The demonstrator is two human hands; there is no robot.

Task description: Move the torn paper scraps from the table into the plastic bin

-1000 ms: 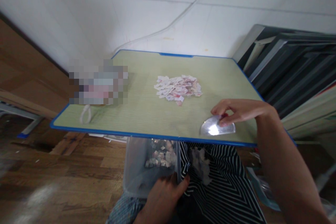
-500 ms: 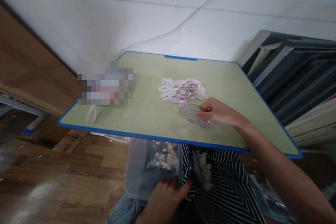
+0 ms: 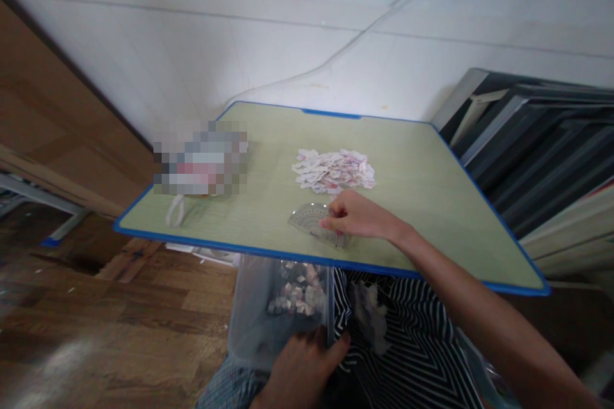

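Observation:
My right hand pinches a clear plastic protractor just above the pale green tabletop, near its front edge. Behind it lies a heap of small white and pinkish paper pieces. Below the table, my left hand grips the near rim of a translucent plastic bin, thumb on the outside and fingers over the inside. Small light-coloured pieces lie in the bin, partly hidden by the tabletop.
A blurred-out item with a white loop sits at the table's left. Dark flat panels lean on the right, and a large cardboard box stands on the left. Striped black cloth covers my lap.
My right hand has moved left with the protractor, away from the paper heap and toward the table's front edge. My left hand stays on the bin. The view has shifted slightly.

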